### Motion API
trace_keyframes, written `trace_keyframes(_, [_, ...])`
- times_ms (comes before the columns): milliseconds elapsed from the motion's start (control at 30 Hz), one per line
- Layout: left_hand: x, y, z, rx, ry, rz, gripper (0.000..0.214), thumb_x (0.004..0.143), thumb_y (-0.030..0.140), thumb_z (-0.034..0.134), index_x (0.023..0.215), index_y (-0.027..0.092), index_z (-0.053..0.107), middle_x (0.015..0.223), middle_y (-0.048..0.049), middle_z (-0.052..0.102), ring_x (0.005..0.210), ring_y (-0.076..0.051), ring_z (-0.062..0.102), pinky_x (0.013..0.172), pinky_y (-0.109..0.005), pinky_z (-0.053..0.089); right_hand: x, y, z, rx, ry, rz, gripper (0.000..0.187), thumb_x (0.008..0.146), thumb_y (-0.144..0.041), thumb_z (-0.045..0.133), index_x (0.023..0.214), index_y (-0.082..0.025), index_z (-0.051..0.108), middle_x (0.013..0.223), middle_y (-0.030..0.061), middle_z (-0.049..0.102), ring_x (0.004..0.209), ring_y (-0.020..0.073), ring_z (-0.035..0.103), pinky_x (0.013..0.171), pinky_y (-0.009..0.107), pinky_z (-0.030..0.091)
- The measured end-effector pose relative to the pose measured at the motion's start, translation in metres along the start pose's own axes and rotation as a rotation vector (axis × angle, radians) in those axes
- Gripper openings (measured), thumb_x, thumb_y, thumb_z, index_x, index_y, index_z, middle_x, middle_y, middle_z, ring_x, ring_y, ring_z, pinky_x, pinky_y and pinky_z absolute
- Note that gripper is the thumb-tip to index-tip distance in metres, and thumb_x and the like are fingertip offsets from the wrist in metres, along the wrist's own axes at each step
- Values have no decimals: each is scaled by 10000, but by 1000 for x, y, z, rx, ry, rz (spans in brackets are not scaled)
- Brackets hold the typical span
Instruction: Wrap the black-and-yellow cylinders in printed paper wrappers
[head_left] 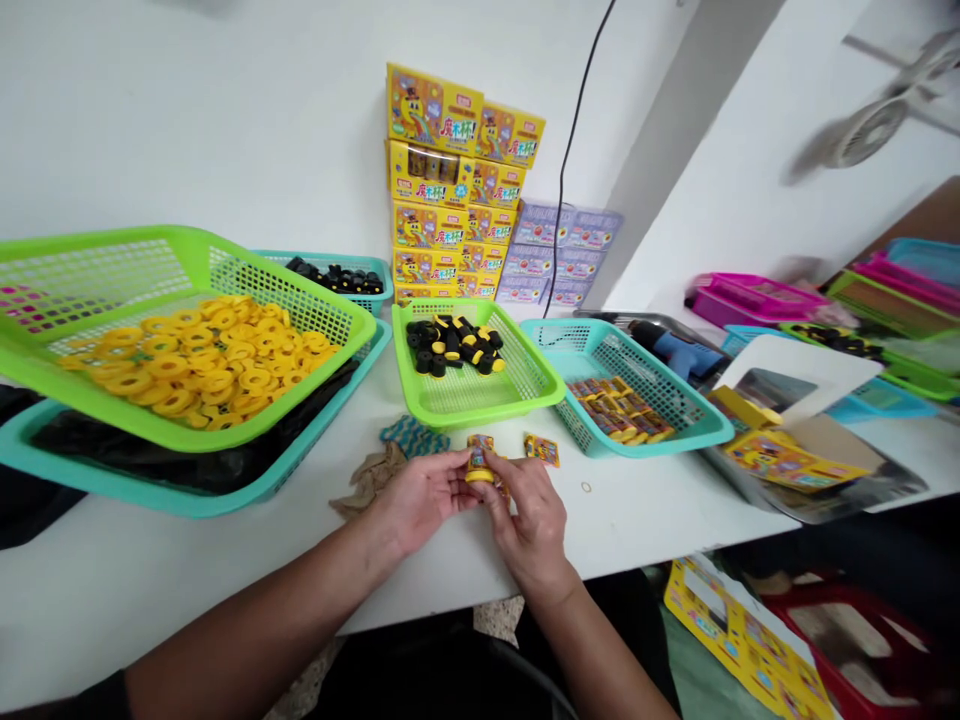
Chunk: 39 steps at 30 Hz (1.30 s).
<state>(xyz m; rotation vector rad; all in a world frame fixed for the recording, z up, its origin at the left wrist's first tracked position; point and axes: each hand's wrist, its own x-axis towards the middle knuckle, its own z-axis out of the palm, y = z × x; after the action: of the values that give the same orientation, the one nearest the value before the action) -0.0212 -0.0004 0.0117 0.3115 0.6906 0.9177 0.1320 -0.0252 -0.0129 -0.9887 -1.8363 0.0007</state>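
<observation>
Between the fingers of both hands, over the front of the table, is a small yellow cylinder with a printed label (480, 460). My left hand (418, 498) grips it from the left, palm turned up. From the right, the thumb and fingers of my right hand (531, 515) close on its lower part and side. A little beyond my right hand lies a small printed packet (541, 449). Crumpled beside my left hand are a beige cloth (367, 480) and a blue patterned cloth (415, 436). A thin ring (586, 487) rests on the table to the right.
A green basket (480, 408) holds black-and-yellow pieces; a teal basket (652, 440) holds labelled cylinders. Yellow rings (217, 350) fill the large left basket. Yellow boxes (427, 227) stand stacked at the wall. A blue power tool (675, 348) and metal tray (892, 475) are right.
</observation>
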Motion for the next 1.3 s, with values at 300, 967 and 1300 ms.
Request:
trace_keyframes(300, [1,-5,-2,9,30,37,85,840,146,668,821,93,732,810,-72,686,654,-99,607,627,-205,457,-3,-3,8,91,30,82,287,920,-174,581,1192,-220,658,801,54,641,723,182,592,620,315,516])
trace_keyframes(967, [-6,-10,2,239,-7,194,274,680,157,748,942,150,669,839,-67,720,716,-184,663,677,-290,494,18,-6,2,442,-130,683,219,826,-338,672,973,-177,668,703,6,680,594,143,626,510,231,502])
trace_keyframes(1300, [-1,-7,-5,335,-21,38,502,809,510,588,1121,119,628,877,-140,719,677,-228,659,533,-284,460,88,50,-38,71,-106,559,347,753,-352,719,1043,-188,620,662,-37,614,571,130,577,537,228,444])
